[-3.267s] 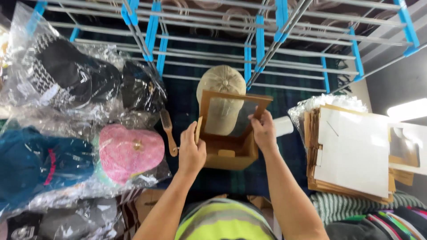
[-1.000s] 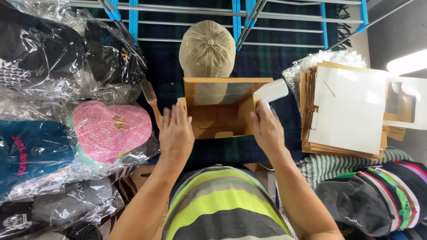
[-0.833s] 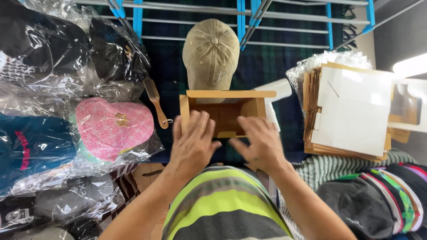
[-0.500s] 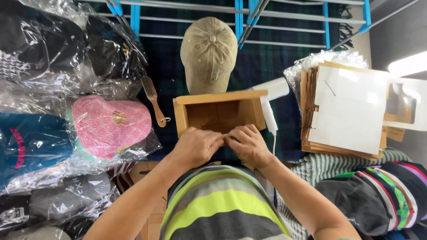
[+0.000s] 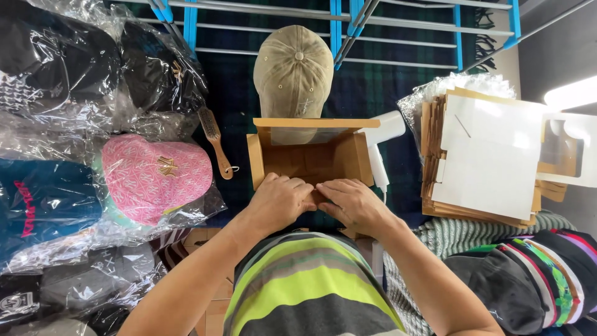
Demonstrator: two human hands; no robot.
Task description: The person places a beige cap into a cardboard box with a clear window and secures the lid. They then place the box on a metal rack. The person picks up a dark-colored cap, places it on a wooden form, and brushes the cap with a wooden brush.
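Both forearms reach fwd, center frame; left hand [image 5: 278,200] & right hand [image 5: 352,203] palms down, fingers curled, fingertips meeting at mid.

Brush [image 5: 216,141] left of box [image 5: 309,158], white handheld device [image 5: 378,149] right (touching); cap [image 5: 293,70] behind.

Box [image 5: 311,158] betw. cap [image 5: 293,68] behind, hands in front; brush [image 5: 215,140] left.
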